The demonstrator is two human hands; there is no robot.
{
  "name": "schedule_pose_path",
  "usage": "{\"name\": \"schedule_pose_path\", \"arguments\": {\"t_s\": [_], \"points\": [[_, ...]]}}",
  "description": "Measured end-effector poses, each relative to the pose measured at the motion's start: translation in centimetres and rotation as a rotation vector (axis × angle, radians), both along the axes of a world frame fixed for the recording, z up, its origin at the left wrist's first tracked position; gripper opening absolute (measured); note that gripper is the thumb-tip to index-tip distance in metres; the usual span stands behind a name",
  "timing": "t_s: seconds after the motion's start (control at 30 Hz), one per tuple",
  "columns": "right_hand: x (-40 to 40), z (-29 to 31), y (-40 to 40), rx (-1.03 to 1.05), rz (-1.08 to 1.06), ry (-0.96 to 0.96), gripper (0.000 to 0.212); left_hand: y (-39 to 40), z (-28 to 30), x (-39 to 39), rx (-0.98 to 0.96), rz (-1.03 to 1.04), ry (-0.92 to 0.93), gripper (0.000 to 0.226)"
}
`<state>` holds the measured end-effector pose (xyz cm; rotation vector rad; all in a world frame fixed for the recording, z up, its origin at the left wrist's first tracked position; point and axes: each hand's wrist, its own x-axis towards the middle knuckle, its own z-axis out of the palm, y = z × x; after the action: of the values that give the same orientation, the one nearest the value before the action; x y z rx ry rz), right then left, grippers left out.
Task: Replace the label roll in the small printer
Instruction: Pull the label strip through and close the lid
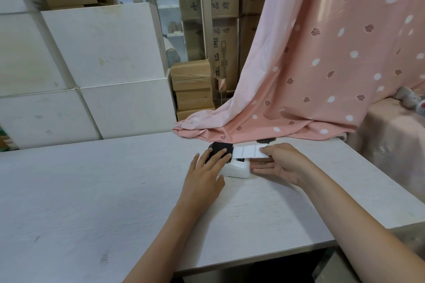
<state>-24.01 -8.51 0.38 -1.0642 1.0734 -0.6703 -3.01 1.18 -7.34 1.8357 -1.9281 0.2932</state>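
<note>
A small white printer (236, 170) sits on the pale table (92, 190), near its far edge. Its black lid (220, 147) stands open at the left. My left hand (207, 172) rests with spread fingers on the lid and the printer's left side. A strip of white labels (247, 152) runs out of the printer to the right. My right hand (279, 163) pinches the strip's free end between thumb and fingers. The roll itself is hidden inside the printer.
A pink patterned curtain (322, 64) drapes onto the table just behind the printer. White boxes (103, 64) and cardboard cartons (193, 89) are stacked beyond the far edge. A covered surface with a soft toy (411, 101) lies at the right.
</note>
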Motion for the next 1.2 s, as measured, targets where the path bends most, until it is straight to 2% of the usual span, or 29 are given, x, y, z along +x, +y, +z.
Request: {"name": "schedule_pose_path", "arguments": {"t_s": [0.2,0.43,0.6,0.7,0.8,0.9,1.0,1.2], "points": [[0.1,-0.3,0.2,-0.023,-0.032,-0.039,0.034,-0.2,0.1,-0.8,-0.038,0.062,0.001,0.053],[0.1,-1.7,0.3,-0.005,-0.073,-0.173,0.053,-0.8,0.4,-2.2,-0.105,0.109,0.014,0.036],[0.4,-2.4,0.2,0.063,-0.175,-0.255,0.051,-0.3,-0.2,-2.8,-0.136,0.093,0.154,0.040],[0.9,-2.4,0.1,0.126,-0.221,-0.290,0.061,0.1,0.0,-2.7,-0.170,0.087,0.213,0.042],[1.9,-2.4,0.2,0.161,-0.230,-0.343,0.069,0.6,0.4,-2.4,-0.202,0.166,0.309,0.044],[2.9,-2.6,0.2,0.144,-0.238,-0.375,0.070,1.0,0.7,-2.6,-0.114,0.222,0.411,0.049],[3.2,-2.7,0.1,0.076,-0.227,-0.309,0.070,1.0,0.8,-2.5,-0.089,0.186,0.525,0.049],[2.7,-2.4,2.1,-0.142,-0.079,-0.043,0.056,0.2,0.5,-1.5,-0.138,0.193,0.746,0.031]]}}
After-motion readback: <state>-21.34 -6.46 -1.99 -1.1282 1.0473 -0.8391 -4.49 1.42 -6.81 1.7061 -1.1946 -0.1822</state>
